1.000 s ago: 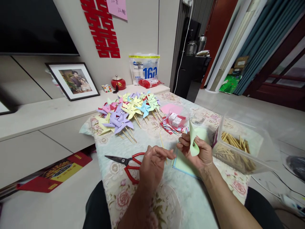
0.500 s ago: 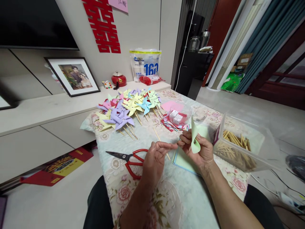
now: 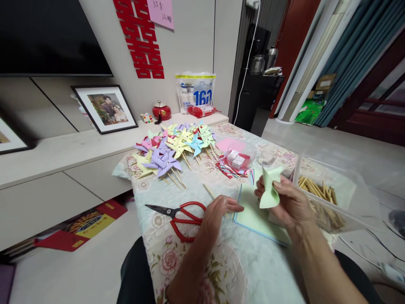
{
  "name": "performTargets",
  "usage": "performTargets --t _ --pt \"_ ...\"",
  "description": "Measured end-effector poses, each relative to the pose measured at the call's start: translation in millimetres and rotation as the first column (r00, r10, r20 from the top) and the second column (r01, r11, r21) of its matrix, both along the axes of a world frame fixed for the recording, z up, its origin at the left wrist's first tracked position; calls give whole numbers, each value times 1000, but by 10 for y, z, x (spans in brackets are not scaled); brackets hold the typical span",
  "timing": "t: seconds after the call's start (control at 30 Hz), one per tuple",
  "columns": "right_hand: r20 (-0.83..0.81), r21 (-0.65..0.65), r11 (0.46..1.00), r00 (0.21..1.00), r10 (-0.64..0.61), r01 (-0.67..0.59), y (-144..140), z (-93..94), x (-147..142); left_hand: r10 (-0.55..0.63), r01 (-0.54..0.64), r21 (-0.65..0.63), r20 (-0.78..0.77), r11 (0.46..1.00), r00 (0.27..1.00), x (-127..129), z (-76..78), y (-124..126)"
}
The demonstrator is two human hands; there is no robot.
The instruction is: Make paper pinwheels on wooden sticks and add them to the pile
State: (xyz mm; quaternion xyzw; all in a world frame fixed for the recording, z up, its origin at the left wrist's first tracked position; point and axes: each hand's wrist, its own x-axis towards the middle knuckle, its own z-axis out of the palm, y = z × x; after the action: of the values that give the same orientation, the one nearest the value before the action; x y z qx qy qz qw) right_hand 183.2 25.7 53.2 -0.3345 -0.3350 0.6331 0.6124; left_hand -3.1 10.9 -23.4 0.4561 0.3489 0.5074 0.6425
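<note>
My right hand (image 3: 289, 202) holds a folded light green paper (image 3: 270, 188) above a stack of green sheets (image 3: 253, 213). My left hand (image 3: 218, 213) rests low on the floral tablecloth (image 3: 177, 253), its fingers pinched on a thin wooden stick (image 3: 210, 194) that points away from me. Red-handled scissors (image 3: 177, 213) lie just left of that hand. Farther back lies a heap of finished paper pinwheels (image 3: 172, 145) in purple, yellow, blue and pink.
A clear plastic tub of wooden sticks (image 3: 319, 196) stands at the right. A small clear bowl with little boxes (image 3: 237, 159) and pink paper (image 3: 230, 144) lie mid-table. A shelf behind holds a framed photo (image 3: 106, 109), a red jar (image 3: 161, 111) and a bag (image 3: 195, 90).
My right hand has moved right and turned the green paper, folding it wider. My left hand has dropped toward the table with the stick. The camera has shifted a little.
</note>
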Motion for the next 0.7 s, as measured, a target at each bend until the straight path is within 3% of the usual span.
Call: performTargets --t 0.1,0.23,0.4,0.53,0.6,0.7 --pt "212 -35 997 976 -54 63 -22 226 380 -26 33 41 -153 999 988 -15 47 -30" --pt "366 -78 970 912 -186 229 65 493 969 -1 15 51 -265 999 964 -9 116 -66" --pt "505 -285 871 835 -217 399 192 556 1536 42 -52 -32 -258 998 965 -8 98 -49" --pt "512 -256 847 808 -291 467 156 495 1696 54 -69 -55 -240 996 969 -16 83 -27" --pt "498 -205 877 818 -288 434 91 480 1656 74 -77 -2 -270 997 960 -12 71 -26" --pt "502 -121 962 851 -155 246 -46 477 1420 69 -63 30 -298 998 952 2 49 -41"
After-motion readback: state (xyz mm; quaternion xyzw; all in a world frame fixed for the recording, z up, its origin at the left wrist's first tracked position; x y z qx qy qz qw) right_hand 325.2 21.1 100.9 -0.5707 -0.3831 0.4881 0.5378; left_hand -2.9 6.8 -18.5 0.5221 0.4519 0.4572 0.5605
